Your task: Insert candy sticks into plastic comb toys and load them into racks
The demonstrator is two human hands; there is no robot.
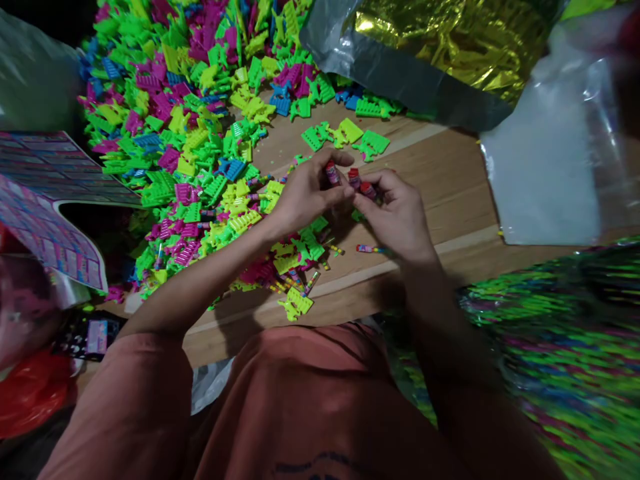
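I see the left hand [303, 195] pinching a red-tipped tube [332, 174]. The right hand [401, 215] grips similar tubes [368, 191], apparently two.

No word, brand or number can be read for certain. The shirt [310, 393] bears dark lettering [325, 460] low on the front, a curved line above larger characters (those are cut off by the lower edge). The red-ended tubes [333, 173] and the loose tube [366, 249] have pinkish wrappers with marks too small to make out. Rows of repeated print cover the sheet [55, 227] at left, blurred throughout. The black pack [111, 330] carries a pale purple label [97, 337], equally illegible.
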